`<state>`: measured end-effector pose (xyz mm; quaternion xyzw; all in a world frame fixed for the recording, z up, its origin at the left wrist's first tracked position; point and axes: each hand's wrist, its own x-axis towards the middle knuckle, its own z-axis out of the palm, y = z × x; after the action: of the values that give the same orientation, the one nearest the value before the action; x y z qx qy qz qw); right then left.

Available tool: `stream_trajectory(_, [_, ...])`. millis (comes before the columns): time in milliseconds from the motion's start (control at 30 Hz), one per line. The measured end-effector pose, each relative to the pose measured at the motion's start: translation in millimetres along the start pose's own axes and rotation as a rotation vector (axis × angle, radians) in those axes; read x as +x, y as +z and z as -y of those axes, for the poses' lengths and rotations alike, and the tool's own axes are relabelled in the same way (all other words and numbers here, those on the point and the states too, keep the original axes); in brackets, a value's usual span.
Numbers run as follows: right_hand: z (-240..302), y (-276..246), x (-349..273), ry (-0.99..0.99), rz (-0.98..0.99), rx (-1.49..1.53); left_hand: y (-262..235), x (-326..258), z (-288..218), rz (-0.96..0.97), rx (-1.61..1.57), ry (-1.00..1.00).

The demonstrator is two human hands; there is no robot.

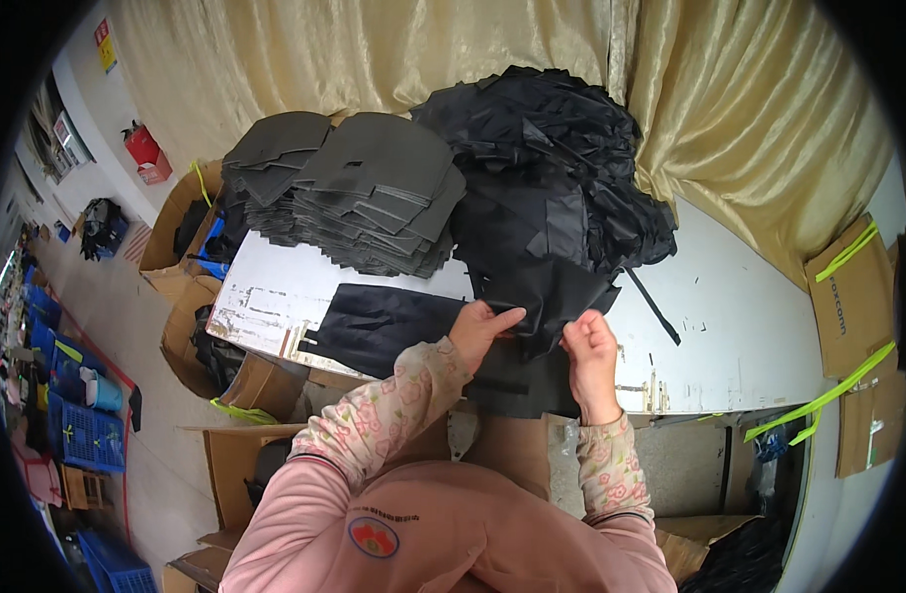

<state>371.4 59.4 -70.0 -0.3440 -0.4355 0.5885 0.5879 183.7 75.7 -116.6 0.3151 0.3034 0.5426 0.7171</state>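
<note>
My left hand (484,329) pinches the lower left edge of a black fabric piece (532,287), thumb pointing right. My right hand (591,346) has its fingers curled closed on the same piece near its lower right edge. The fabric hangs in folds between both hands at the table's front edge, and its far part runs into a big heap of black fabric (547,128). Below my hands, a flat dark panel (517,385) overhangs the edge. Another black fabric piece (384,321) lies flat to the left of my left hand.
Stacks of dark grey cut panels (374,178) stand at the back left of the white table (715,346). A black strip (655,308) lies right of the heap. Open cardboard boxes (191,331) stand left of the table; a gold curtain (374,49) hangs behind.
</note>
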Motion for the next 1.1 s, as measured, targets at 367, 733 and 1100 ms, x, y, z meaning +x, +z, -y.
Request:
stream_trajectory(367, [123.5,57.0,28.9,-0.553,0.787,-1.061,54.3,-30.0,-66.0,0.433,1.024,0.532])
stream_trajectory(733, [189.6,94.9,44.2,-0.759,0.648,-1.053,53.7,-33.2,-27.3,0.314,0.588,0.314])
stream_trajectory(1100, [300.2,15.2,81.3,-0.844,0.104,-0.737,-53.2,-55.9,-56.2,0.267,0.976,0.082])
